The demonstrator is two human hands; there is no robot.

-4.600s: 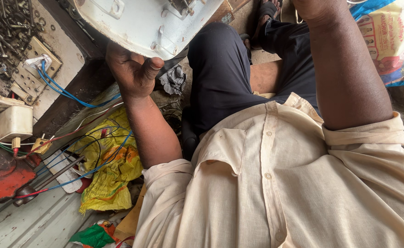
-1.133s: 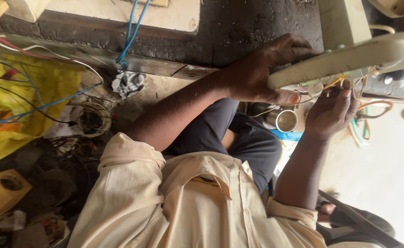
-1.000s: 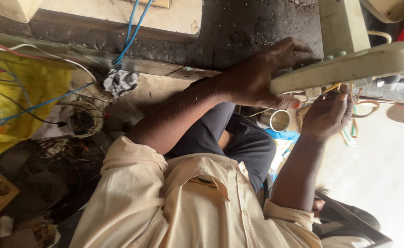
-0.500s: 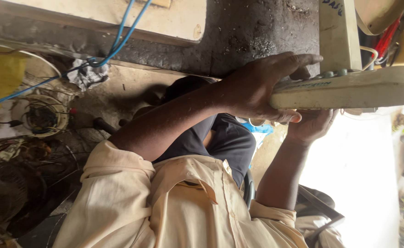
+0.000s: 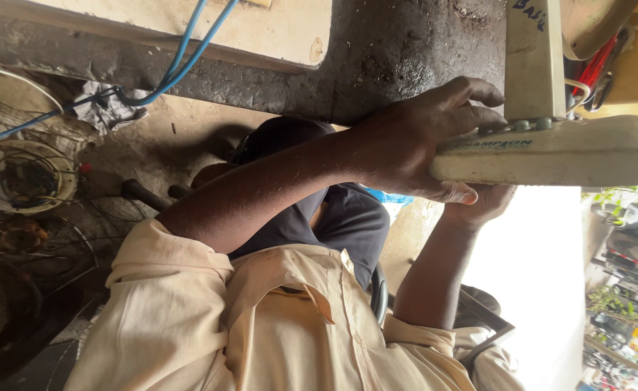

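We hold a cream plastic fan base, dusty and worn, raised edge-on in front of us so it reads as a long rounded slab. A row of small greenish buttons lines its upper edge, and a pale upright column rises from it.

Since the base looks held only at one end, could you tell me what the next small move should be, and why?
Probably slide the right hand further along under the cream fan base. The left hand has its grip over the near end by the buttons, the right hand sits just beneath that same end, and the rest of the base juts out unsupported.
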